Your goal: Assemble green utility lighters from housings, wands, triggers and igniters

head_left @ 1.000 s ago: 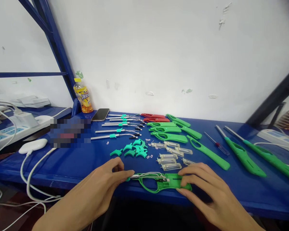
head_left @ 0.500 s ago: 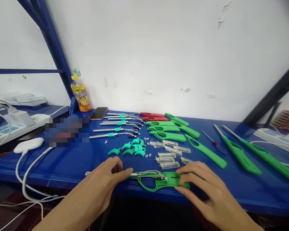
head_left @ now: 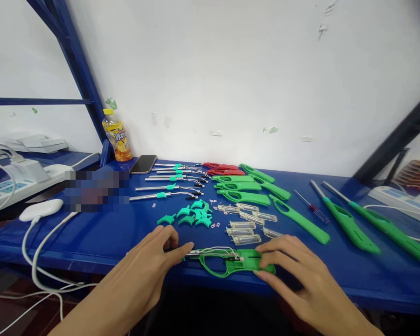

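the green shell lies crosswise, tube pointing left.

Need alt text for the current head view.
A person's right hand grips the wide end of an open green shell at a blue table's near edge, left hand at the metal tube on its narrow end. Beyond lie teal pieces, clear cases and red shells.

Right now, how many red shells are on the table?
2: one red shell nearest the wall, another red shell just in front of it. Others could be hidden beneath.
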Demonstrator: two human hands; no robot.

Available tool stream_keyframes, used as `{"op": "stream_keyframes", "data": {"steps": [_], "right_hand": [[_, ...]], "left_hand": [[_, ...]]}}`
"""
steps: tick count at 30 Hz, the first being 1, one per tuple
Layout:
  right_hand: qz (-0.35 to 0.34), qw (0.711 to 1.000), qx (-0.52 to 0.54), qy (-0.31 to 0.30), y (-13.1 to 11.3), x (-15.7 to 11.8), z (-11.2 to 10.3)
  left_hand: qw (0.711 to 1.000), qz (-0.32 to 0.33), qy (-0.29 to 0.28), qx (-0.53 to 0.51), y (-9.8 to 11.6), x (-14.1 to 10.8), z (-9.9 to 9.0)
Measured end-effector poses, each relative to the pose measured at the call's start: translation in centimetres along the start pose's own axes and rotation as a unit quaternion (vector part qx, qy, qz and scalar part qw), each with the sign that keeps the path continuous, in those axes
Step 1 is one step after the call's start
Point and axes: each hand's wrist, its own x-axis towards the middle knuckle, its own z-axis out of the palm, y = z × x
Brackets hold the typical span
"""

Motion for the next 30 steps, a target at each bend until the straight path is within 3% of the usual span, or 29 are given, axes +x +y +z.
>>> {"op": "stream_keyframes", "data": {"steps": [6, 15, 21, 30], "right_hand": [[-0.001, 1.000, 0.006, -0.002, 0.2, 0.1, 0.2], [-0.006, 1.000, -0.013, -0.004, -0.3, 0.1, -0.1], [0.001, 0.999, -0.009, -0.034, -1.0, 1.1, 0.1], [0.051, 0.997, 0.056, -0.035, -1.5, 1.6, 0.6]], "left_hand": [[0.999, 0.002, 0.022, 0.026, -0.3, 0.0, 0.7], [0.999, -0.010, 0.030, 0.025, 0.7, 0.1, 0.2], [1.000, 0.010, 0.009, 0.017, 0.7, 0.6, 0.2], [0.994, 0.044, 0.061, 0.076, 1.2, 1.7, 1.0]]}}
